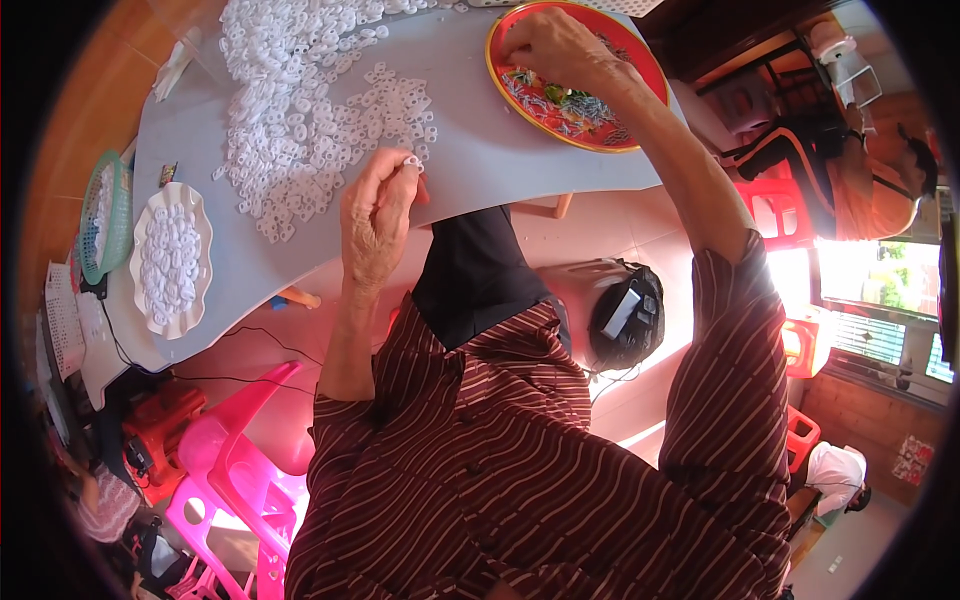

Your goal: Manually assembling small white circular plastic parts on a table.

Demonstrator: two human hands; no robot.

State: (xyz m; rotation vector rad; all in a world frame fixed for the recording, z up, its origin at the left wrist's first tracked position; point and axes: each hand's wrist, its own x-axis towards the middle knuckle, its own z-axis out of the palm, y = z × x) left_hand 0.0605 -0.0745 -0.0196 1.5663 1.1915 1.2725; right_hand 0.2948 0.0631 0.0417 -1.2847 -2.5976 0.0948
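White pieces (170, 262) lie heaped in a wavy-edged dish (175, 193).

Pnk chair (230, 458) L, 1 blk bag (638, 340) R.

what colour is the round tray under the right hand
The round tray is red with a yellow-gold rim, best seen in the head view.

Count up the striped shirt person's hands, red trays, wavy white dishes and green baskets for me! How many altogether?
Hands (left, right): 2
Red tray: 1
Wavy white dish: 1
Green basket: 1
Total: 5

Loose white pieces are left out: too many to count.
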